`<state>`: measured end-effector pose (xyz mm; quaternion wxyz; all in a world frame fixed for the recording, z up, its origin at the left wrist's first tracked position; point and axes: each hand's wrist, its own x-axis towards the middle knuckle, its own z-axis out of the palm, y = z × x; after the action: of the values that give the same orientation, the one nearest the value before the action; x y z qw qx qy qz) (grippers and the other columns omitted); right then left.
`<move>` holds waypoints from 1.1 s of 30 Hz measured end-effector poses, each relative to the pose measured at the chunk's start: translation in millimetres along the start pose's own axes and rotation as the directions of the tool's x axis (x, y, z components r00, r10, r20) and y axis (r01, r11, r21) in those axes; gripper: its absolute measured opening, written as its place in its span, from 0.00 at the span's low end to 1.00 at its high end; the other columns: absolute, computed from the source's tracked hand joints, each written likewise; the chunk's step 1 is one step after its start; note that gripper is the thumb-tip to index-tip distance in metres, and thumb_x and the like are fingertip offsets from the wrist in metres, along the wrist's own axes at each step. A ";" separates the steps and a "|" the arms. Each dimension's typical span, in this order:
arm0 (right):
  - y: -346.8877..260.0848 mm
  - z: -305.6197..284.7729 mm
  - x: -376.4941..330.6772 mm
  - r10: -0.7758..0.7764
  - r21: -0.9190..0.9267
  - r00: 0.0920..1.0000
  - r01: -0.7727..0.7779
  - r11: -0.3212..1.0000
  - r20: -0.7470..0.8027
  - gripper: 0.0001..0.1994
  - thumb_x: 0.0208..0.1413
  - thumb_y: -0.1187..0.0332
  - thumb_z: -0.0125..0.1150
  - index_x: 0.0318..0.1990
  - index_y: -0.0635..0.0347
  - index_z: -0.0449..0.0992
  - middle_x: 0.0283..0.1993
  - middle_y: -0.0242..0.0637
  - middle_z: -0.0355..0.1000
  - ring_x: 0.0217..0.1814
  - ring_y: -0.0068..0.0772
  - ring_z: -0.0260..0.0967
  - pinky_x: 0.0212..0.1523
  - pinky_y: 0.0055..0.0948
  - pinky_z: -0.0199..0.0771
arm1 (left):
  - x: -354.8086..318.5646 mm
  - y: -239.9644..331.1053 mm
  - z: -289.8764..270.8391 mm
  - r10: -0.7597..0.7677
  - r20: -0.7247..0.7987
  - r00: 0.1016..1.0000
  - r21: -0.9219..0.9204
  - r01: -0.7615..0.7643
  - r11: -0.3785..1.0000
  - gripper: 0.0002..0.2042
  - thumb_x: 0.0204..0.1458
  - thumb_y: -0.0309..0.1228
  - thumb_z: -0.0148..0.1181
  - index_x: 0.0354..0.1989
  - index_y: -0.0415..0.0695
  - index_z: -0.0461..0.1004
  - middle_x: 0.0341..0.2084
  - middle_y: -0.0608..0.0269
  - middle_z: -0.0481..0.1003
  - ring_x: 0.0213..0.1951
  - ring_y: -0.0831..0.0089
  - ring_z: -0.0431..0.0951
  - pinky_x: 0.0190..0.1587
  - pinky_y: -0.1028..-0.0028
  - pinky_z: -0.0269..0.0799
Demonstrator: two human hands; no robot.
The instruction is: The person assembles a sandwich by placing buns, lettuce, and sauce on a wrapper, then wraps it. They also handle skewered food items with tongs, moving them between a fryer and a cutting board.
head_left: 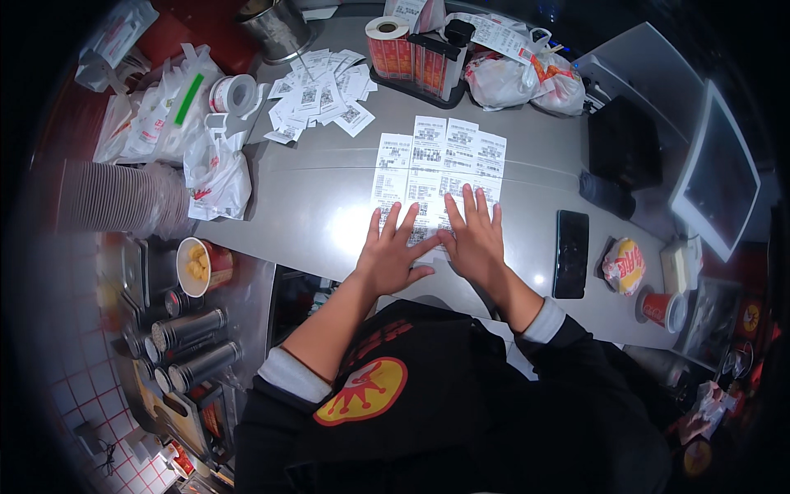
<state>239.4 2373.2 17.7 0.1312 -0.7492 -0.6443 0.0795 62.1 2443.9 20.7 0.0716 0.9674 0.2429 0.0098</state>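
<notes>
Several long white printed receipts (436, 160) lie side by side in a row on the grey steel counter (329, 214). My left hand (395, 251) rests flat on the near ends of the left receipts, fingers spread. Beside it, my right hand (473, 235) lies flat on the near ends of the right receipts, fingers apart. The two thumbs nearly touch. Neither hand grips anything.
A black phone (571, 253) lies right of my right hand, with a wrapped burger (624, 265) and a red cup (658, 308) beyond. Loose small slips (321, 95), a label roll (387, 29), filled white bags (527, 78), a stack of cups (115, 198), a screen (714, 173).
</notes>
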 end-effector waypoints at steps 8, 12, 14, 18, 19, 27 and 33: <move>35.2 -1.9 55.6 -0.026 0.178 0.968 0.072 0.981 -0.251 0.25 0.48 0.59 0.61 0.54 0.57 0.69 0.59 0.50 0.59 0.65 0.54 0.49 0.64 0.48 0.47 | 4.2 -3.9 0.2 0.001 -0.007 1.000 -0.074 -0.001 0.997 0.26 0.49 0.56 0.52 0.58 0.71 0.63 0.64 0.50 0.46 0.65 0.45 0.42 0.62 0.42 0.39; 43.4 2.2 69.1 -0.012 0.054 0.945 0.031 0.998 -0.326 0.23 0.45 0.58 0.64 0.49 0.56 0.73 0.52 0.45 0.65 0.57 0.47 0.57 0.61 0.46 0.51 | 4.2 -4.1 2.8 -0.001 -0.017 1.000 -0.067 0.000 0.998 0.26 0.49 0.58 0.50 0.58 0.71 0.63 0.64 0.50 0.46 0.65 0.45 0.42 0.62 0.42 0.38; 42.0 4.0 66.3 -0.004 0.051 0.949 0.021 0.999 -0.316 0.22 0.45 0.58 0.64 0.48 0.55 0.73 0.49 0.43 0.65 0.54 0.44 0.59 0.60 0.47 0.52 | 2.8 -4.5 4.5 0.004 -0.043 0.999 -0.066 -0.007 0.998 0.26 0.49 0.58 0.49 0.58 0.71 0.63 0.64 0.50 0.46 0.65 0.45 0.42 0.62 0.42 0.38; 39.9 5.7 62.9 0.025 0.058 0.949 -0.007 0.998 -0.315 0.21 0.45 0.58 0.64 0.48 0.54 0.73 0.46 0.41 0.66 0.52 0.42 0.59 0.59 0.48 0.52 | 3.4 -4.6 4.6 0.004 -0.053 0.999 -0.079 -0.008 0.997 0.26 0.49 0.58 0.50 0.58 0.71 0.64 0.64 0.50 0.47 0.65 0.45 0.42 0.61 0.42 0.38; 40.0 5.9 63.5 0.028 0.057 0.948 -0.010 0.998 -0.316 0.21 0.45 0.58 0.64 0.48 0.54 0.73 0.46 0.41 0.65 0.51 0.42 0.60 0.59 0.49 0.51 | 4.3 -4.1 2.9 0.003 -0.055 0.998 -0.080 -0.008 0.997 0.26 0.49 0.58 0.50 0.58 0.71 0.64 0.64 0.50 0.47 0.65 0.45 0.42 0.61 0.42 0.39; 28.3 -8.8 52.2 -0.046 0.178 0.880 0.146 0.973 -0.473 0.15 0.47 0.64 0.61 0.44 0.54 0.74 0.46 0.37 0.65 0.56 0.45 0.57 0.62 0.57 0.42 | -58.1 -3.1 -28.1 -0.188 -0.247 0.950 -0.430 0.067 0.901 0.27 0.46 0.44 0.59 0.55 0.47 0.65 0.57 0.48 0.58 0.59 0.46 0.56 0.60 0.42 0.44; -31.0 -17.0 39.2 -0.194 0.461 0.923 0.338 0.821 -0.331 0.06 0.45 0.72 0.61 0.33 0.58 0.77 0.37 0.37 0.69 0.47 0.44 0.63 0.48 0.37 0.64 | -204.0 15.3 3.9 -0.698 -0.107 0.708 -0.751 0.402 0.523 0.16 0.45 0.23 0.59 0.45 0.41 0.71 0.32 0.56 0.76 0.39 0.60 0.76 0.54 0.61 0.62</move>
<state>221.1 2414.5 45.1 0.4206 -0.5929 -0.6752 0.1251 -110.4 2334.0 22.3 0.3682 0.7144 0.5303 0.2697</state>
